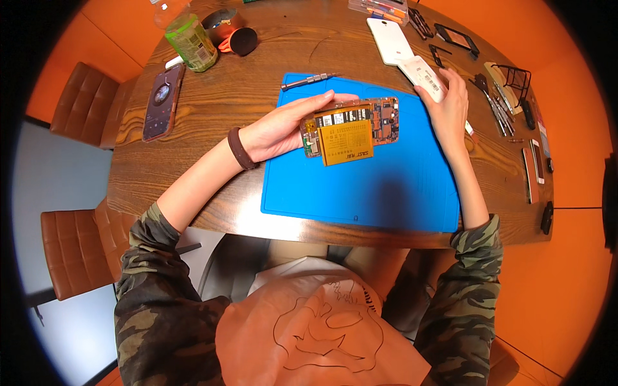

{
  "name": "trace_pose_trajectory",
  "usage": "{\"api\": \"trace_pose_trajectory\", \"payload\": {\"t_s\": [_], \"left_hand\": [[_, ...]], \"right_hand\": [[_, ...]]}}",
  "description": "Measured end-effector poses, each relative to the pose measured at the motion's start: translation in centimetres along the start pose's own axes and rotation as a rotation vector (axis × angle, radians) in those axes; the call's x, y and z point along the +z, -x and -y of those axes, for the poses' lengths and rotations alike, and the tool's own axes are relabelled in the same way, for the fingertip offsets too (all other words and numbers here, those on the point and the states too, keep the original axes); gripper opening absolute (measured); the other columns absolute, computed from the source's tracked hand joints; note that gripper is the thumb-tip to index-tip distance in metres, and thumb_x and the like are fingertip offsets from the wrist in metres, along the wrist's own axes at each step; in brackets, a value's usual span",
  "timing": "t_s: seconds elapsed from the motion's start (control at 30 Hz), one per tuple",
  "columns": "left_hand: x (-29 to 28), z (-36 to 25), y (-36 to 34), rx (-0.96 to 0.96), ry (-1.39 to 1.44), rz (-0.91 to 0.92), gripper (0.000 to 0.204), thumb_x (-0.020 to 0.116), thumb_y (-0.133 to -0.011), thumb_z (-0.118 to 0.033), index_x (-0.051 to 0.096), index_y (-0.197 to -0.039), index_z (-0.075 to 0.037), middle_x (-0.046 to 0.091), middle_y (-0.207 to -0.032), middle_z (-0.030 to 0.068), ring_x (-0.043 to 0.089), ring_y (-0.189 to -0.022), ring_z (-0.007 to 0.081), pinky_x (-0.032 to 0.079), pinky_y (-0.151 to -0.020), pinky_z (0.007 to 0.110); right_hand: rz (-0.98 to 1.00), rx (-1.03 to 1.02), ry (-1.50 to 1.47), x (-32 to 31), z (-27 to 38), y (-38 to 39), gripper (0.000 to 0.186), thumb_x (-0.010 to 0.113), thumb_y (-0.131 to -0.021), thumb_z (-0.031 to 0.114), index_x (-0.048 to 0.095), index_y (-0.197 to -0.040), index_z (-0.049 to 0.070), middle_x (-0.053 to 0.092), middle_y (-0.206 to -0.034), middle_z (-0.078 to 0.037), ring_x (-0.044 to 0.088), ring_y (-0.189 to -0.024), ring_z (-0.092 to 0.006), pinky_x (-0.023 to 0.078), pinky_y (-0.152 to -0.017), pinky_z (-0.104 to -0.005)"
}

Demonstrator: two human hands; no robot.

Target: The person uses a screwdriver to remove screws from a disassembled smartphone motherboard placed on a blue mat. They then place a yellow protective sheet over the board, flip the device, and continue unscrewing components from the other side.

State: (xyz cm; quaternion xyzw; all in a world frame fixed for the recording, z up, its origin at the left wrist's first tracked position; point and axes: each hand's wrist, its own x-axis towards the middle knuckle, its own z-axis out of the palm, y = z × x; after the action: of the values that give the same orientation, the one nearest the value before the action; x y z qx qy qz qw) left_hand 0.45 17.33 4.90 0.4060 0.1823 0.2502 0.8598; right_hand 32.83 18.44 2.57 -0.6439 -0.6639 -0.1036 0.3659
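Note:
My left hand (273, 130) holds an opened smartphone (386, 122) above the blue work mat (309, 190), its inner circuit board facing up. A gold flat battery (347, 143) lies slanted on the phone, with one edge jutting past the phone's near side. At the mat's far right corner my right hand (449, 106) has its thumb and fingers on either side of a white flat rectangular piece (421, 74) with a printed label. That piece touches a white phone back cover (389, 40) beyond it. A precision screwdriver (310, 82) rests along the mat's far left edge.
At left on the wooden table (212, 83) are a phone with a lit screen (162, 103), a green-labelled bottle (191, 42) and a dark bowl (221, 24). Tweezers and thin tools (494, 103), a black wire stand (517, 76) and several phone parts line the right side.

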Motion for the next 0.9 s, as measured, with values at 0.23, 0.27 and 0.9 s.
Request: {"api": "trace_pose_trajectory", "payload": {"t_s": [0.23, 0.27, 0.9], "left_hand": [[0.2, 0.1, 0.0, 0.027, -0.032, -0.048, 0.054, 0.041, -0.110, -0.035, 0.038, -0.151, 0.000, 0.049, -0.148, 0.0162, 0.053, -0.133, 0.0225, 0.049, -0.109, 0.035], [0.3, 0.1, 0.0, 0.035, -0.022, -0.053, 0.053, 0.041, -0.110, -0.035, 0.038, -0.151, 0.000, 0.049, -0.148, 0.0161, 0.054, -0.133, 0.0226, 0.049, -0.109, 0.035], [0.6, 0.1, 0.1, 0.106, 0.045, -0.076, 0.053, 0.044, -0.109, -0.035, 0.043, -0.148, 0.000, 0.052, -0.146, 0.0137, 0.055, -0.130, 0.0197, 0.048, -0.110, 0.035]], "right_hand": [[-0.023, -0.361, -0.422, -2.7, 6.1, 1.2, 0.020, 0.071, -0.084, 0.007, 0.070, -0.104, 0.003, 0.072, -0.109, -0.011, 0.067, -0.106, -0.0297, 0.052, -0.091, -0.0380], [0.056, -0.441, -0.464, -3.0, 7.3, 2.0, 0.021, 0.073, -0.082, 0.007, 0.070, -0.102, 0.004, 0.072, -0.108, -0.011, 0.068, -0.105, -0.0284, 0.052, -0.092, -0.0367], [0.240, -0.698, -0.263, -2.8, 11.2, 6.7, 0.058, 0.085, -0.076, 0.031, 0.065, -0.127, 0.010, 0.067, -0.128, -0.007, 0.071, -0.102, -0.0230, 0.059, -0.083, -0.0313]]}}
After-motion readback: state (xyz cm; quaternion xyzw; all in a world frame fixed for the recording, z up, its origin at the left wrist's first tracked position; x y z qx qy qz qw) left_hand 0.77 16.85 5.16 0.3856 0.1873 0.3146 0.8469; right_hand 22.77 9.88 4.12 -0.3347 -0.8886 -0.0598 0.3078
